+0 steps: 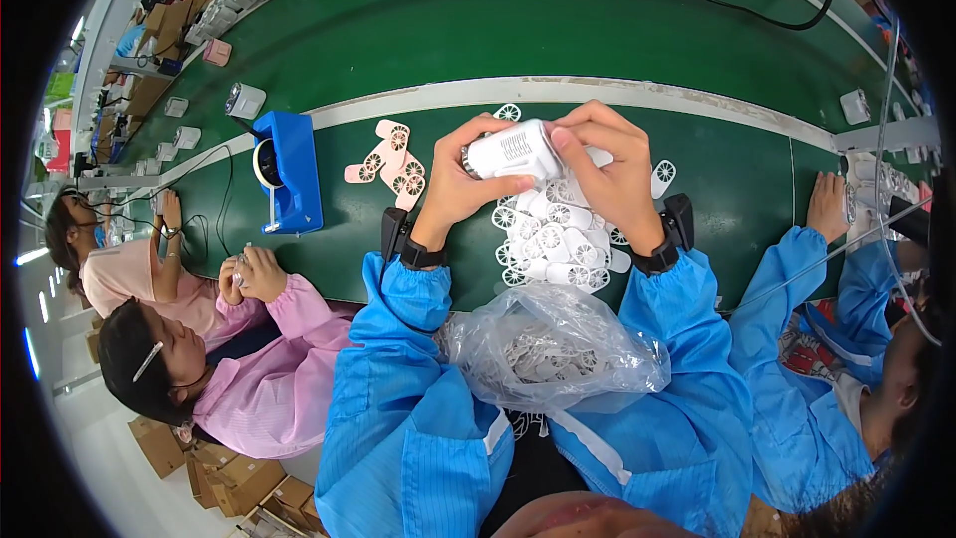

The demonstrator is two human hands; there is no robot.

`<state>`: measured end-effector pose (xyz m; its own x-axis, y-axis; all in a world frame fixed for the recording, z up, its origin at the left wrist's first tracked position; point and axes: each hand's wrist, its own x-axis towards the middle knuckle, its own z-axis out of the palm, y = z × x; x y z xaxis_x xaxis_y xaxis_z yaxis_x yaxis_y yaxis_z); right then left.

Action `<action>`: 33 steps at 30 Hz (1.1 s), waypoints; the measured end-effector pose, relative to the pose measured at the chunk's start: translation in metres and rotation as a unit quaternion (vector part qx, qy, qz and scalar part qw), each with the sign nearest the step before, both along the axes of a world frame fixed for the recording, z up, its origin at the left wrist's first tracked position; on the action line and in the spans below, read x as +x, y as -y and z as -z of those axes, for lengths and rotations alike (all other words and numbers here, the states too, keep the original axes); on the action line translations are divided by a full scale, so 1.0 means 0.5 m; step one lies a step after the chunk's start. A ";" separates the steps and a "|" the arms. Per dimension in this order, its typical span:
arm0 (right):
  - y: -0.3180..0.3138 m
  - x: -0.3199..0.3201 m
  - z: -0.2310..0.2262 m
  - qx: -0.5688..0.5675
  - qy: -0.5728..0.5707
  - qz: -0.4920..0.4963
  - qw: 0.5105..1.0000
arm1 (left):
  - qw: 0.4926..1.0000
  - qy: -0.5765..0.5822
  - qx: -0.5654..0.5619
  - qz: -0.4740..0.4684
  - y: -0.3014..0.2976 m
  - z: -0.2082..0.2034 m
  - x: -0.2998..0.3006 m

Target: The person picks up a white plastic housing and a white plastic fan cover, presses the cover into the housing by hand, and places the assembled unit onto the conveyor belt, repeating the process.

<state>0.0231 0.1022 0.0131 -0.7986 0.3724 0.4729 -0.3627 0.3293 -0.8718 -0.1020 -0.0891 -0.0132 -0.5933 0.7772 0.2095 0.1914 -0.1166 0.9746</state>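
A white rounded device housing (513,151) with rows of vent slots lies on its side above the green bench. My left hand (460,179) wraps its left end, the thumb underneath. At its right end my right hand (612,164) is closed with thumb and fingers against the housing; whether a small part sits between them is hidden. Below my hands spreads a pile of white flat plastic covers (553,239) with spoked round openings. Against my lap, a clear plastic bag (558,339) contains more such covers.
Left of my hands lie several pink covers (398,164) and a blue tape dispenser (291,174). A pale raised strip (597,92) crosses the bench beyond the pile. Co-workers sit close on both sides, one in a pink smock (269,379), one in a blue smock (797,389).
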 end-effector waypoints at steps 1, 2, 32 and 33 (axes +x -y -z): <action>0.003 -0.001 0.005 0.001 0.002 0.001 1.000 | 1.000 -0.010 -0.011 0.019 -0.003 -0.002 -0.001; 0.008 -0.002 0.014 0.000 0.009 0.011 1.000 | 1.000 -0.008 -0.010 0.021 -0.007 -0.006 0.003; 0.061 -0.023 -0.013 0.024 -0.011 -0.177 0.984 | 0.915 0.399 0.054 0.016 -0.014 0.006 0.082; 0.062 -0.023 -0.010 0.025 -0.011 -0.181 0.983 | 0.919 0.392 0.042 0.008 -0.016 0.009 0.082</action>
<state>0.0117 0.0712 0.0182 -0.8643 0.0422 0.5013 -0.4818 0.2173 -0.8489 -0.0610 -0.0813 -0.0175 -0.5764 0.7877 -0.2176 -0.5687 -0.1954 0.7990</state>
